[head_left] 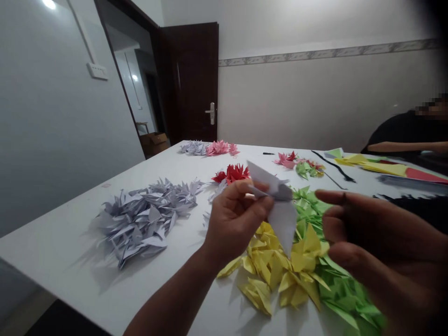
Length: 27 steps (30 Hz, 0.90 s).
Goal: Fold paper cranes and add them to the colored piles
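Between the thumb and fingers of my left hand (pixel 238 217) is a folded white paper crane (pixel 284 221), pinched near its middle with its pointed ends spread up and down. My right hand (pixel 371 247) is off to the right, apart from the paper, its fingers curved and spread with nothing between them. Below the held paper lies a heap of yellow folded paper pieces (pixel 280 270). Green folded pieces (pixel 350 289) lie beside them, partly behind my right hand. A large pile of white folded pieces (pixel 147 217) is to the left of my left hand.
Red folded pieces (pixel 233 173) sit mid-table, and pink ones (pixel 219 148) at the far edge. A mixed cluster (pixel 306 169), a black cord (pixel 332 165) and flat coloured paper (pixel 381 168) lie toward the right. A person in black (pixel 395 130) sits at the far right.
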### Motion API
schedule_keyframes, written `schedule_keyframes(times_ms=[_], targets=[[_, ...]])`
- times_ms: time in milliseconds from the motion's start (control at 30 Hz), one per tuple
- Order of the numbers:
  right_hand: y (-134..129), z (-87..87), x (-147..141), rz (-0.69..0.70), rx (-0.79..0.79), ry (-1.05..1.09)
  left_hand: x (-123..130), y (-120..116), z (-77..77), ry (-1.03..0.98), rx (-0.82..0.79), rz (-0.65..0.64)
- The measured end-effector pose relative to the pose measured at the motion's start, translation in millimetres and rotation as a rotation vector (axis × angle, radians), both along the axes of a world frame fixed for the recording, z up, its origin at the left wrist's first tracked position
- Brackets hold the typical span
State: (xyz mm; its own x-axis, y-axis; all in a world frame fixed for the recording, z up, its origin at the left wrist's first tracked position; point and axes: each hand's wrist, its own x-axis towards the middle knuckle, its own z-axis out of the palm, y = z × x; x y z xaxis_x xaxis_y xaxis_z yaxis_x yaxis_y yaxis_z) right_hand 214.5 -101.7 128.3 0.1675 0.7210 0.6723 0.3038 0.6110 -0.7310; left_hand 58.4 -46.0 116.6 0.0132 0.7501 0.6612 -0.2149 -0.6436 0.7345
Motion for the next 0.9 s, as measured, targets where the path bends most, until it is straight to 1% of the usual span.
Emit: schedule_keyframes(times_ms=[100,167,233,300,367,400,433,467,500,533,567,633,733,800,833,900], targets=[[4.0,-1.8,-6.9,0.050,-0.104,0.065,3.7,-7.1,1.1,0.037,-0.096,-0.163],[5.0,-1.7,-13.4,0.011,-0.112,0.079,7.0,-11.7,0.0,0.054,-0.112,-0.232],[4.8,-0.9,-17.9,-0.028,-0.112,0.090,7.8,-11.3,-1.0,0.077,-0.087,-0.263],[6.3,-1.1,-17.9,-0.071,-0.138,0.092,2.2,-1.3,-2.2,0.141,-0.047,-0.251],[13.1,-5.1,-12.1,-0.124,-0.182,0.069,-12.5,20.4,-6.2,0.273,-0.029,-0.161],[18.8,-9.2,-7.4,-0.141,-0.210,0.032,-23.2,34.8,-10.3,0.363,-0.036,-0.047],[25.6,-14.8,-1.9,-0.172,-0.235,-0.034,-35.5,50.2,-16.1,0.479,-0.069,0.137],[33.2,-21.8,3.9,-0.219,-0.253,-0.134,-48.6,65.6,-23.5,0.630,-0.122,0.364],[40.8,-29.9,9.4,-0.270,-0.283,-0.247,-61.6,79.9,-32.4,0.839,-0.214,0.562],[47.9,-38.6,14.3,-0.287,-0.317,-0.340,-73.8,92.2,-42.2,1.048,-0.343,0.718],[54.0,-47.5,18.2,-0.323,-0.330,-0.379,-84.2,101.9,-52.4,1.112,-0.417,0.756],[62.7,-64.0,22.6,-0.325,-0.365,-0.447,-98.3,113.3,-71.6,1.167,-0.509,0.788],[67.3,-80.8,23.1,-0.350,-0.393,-0.440,-103.1,117.0,-91.3,1.214,-0.598,0.797],[67.0,-83.8,22.0,-0.359,-0.388,-0.388,-100.7,117.1,-96.3,1.226,-0.630,0.785],[66.2,-82.5,21.4,-0.357,-0.384,-0.356,-99.4,117.5,-96.1,1.222,-0.636,0.781],[63.8,-74.0,19.6,-0.331,-0.375,-0.274,-97.0,118.4,-89.8,1.195,-0.617,0.790]])
